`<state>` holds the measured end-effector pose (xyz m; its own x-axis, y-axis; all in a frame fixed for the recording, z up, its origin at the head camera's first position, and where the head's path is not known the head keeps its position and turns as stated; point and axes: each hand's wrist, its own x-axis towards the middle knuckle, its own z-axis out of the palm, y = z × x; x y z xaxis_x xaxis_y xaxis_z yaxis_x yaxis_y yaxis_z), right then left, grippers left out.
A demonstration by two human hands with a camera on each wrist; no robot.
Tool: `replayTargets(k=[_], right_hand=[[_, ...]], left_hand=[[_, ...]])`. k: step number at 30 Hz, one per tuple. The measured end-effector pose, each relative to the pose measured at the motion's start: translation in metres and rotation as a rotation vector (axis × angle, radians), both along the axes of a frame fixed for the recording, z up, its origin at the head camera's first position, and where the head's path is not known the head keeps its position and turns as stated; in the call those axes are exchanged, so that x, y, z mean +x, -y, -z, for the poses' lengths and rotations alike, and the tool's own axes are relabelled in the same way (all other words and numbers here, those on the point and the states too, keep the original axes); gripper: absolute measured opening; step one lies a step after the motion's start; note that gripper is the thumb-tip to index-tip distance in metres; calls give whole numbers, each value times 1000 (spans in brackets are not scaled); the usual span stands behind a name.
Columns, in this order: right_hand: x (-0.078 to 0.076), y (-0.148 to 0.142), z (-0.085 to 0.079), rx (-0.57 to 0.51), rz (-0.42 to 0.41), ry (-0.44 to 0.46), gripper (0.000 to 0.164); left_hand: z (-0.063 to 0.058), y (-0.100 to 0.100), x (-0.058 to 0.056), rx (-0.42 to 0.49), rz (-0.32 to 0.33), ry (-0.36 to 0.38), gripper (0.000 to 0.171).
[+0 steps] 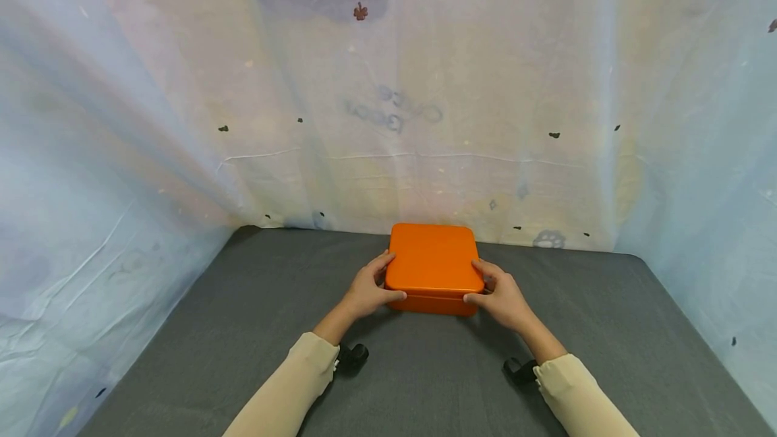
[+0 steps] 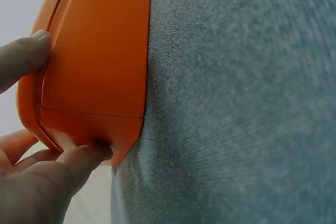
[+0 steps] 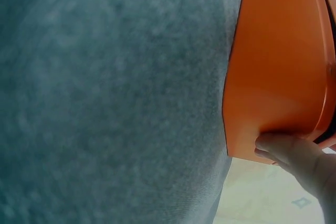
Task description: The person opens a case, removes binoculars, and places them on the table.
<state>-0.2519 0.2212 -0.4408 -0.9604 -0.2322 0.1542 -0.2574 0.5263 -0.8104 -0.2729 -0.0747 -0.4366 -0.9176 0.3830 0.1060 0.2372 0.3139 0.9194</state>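
An orange lidded box (image 1: 433, 258) with rounded corners lies flat on the grey table, near its back edge. My left hand (image 1: 368, 286) grips its left side, thumb at the front corner near the lid seam and the other fingers along the side. On the opposite side my right hand (image 1: 505, 295) holds it the same way. In the left wrist view the thumb lies at the lid's edge, with fingertips against the box's side wall. A dark gap shows between lid and body in the right wrist view, where fingers (image 3: 286, 148) press the wall. The inside is hidden.
The grey cloth-covered table (image 1: 425, 369) spreads around the box. Pale patterned curtains (image 1: 473, 86) hang behind it and at both sides. Black wrist mounts (image 1: 352, 358) stick out below both cream sleeves, low over the table.
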Motion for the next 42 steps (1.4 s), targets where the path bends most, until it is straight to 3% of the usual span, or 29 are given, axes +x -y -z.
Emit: replayTargets(k=[4,7,16,28,32,39,42], right_hand=[[0,0,0,0,3,-13,75],[1,1,0,-4,-2,-19,74],[1,1,-6,-23,-27,-56,72],[0,4,-7,-58,14,-68,73],[-2,6,-8,-42,17,-90,73],[-3,11,-12,-37,5,-120,72],[-3,13,-15,-31,-2,-128,72]], left_hand=[[18,0,-12,20,-24,-6,87],[23,1,-15,25,-29,-6,87],[20,1,-16,44,-37,-18,85],[25,-1,-17,59,-72,-19,83],[19,-1,-14,82,-79,-34,81],[-9,5,0,68,-64,-68,80],[-9,9,-2,70,-70,-76,80]])
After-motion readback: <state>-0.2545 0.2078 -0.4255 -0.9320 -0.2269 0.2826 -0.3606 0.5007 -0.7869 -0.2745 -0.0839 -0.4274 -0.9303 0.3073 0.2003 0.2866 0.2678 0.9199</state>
